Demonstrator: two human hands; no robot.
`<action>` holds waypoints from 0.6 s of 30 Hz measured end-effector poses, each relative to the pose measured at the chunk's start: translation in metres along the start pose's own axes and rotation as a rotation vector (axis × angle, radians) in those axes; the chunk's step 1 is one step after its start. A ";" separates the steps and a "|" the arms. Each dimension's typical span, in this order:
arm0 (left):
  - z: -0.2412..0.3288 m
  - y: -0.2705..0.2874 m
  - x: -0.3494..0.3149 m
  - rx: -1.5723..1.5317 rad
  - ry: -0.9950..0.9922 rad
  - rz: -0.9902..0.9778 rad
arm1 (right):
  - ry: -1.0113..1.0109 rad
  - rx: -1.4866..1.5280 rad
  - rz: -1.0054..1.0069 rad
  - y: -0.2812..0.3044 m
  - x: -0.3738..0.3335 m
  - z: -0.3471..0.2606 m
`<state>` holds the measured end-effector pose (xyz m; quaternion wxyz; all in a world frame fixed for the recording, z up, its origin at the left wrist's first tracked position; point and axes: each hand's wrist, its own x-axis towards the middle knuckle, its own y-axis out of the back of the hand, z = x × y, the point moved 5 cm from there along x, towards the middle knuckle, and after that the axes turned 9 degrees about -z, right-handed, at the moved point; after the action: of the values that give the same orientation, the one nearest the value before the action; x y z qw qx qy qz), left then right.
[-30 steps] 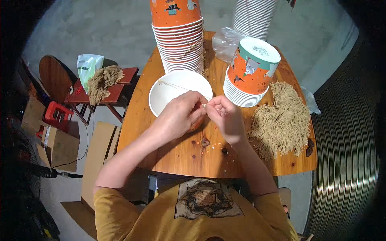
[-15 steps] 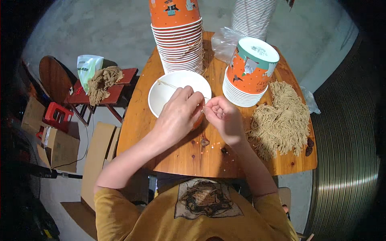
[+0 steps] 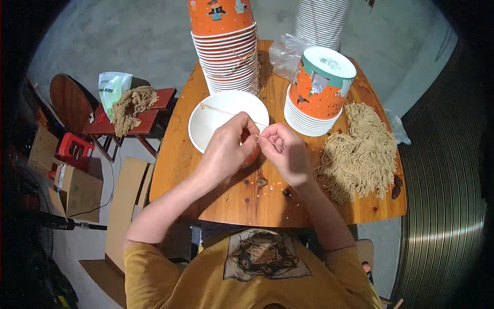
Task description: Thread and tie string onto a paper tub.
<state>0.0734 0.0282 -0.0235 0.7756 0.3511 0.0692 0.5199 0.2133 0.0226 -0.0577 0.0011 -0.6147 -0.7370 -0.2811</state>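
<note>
A glossy, knotted wooden table [image 3: 231,211] fills the middle of the frame, small pale specks scattered on its near part. Over it, at centre, the left hand [image 3: 226,149] and the right hand [image 3: 285,157] meet at the fingertips, both pinching a thin pale cord [image 3: 218,109]. The cord runs across the white mouth of an orange paper bucket [image 3: 203,126], just left of centre. At right lies a heap of tan, stringy strands [image 3: 363,157]. Farther up, a short stack of upturned orange-and-green buckets [image 3: 324,82] and a taller white-rimmed stack [image 3: 226,62], strands clinging to its side. Behind, a crumpled clear bag [image 3: 284,57]; at left, a red bench [image 3: 98,125] bearing a tan bundle [image 3: 126,116]; along the top, a grey wall [image 3: 139,36]
</note>
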 end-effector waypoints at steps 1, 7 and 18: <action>-0.003 -0.001 0.001 -0.037 0.040 -0.036 | 0.004 0.025 0.009 0.000 0.000 0.002; -0.016 0.000 0.007 -0.263 0.137 -0.152 | -0.013 0.191 0.005 -0.003 0.003 0.013; -0.026 0.001 0.015 -0.665 0.247 -0.283 | -0.002 0.233 -0.010 -0.004 0.004 0.012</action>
<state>0.0666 0.0536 -0.0384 0.8972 0.0019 0.0376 0.4399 0.2132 0.0309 -0.0677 0.0703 -0.6069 -0.7678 -0.1931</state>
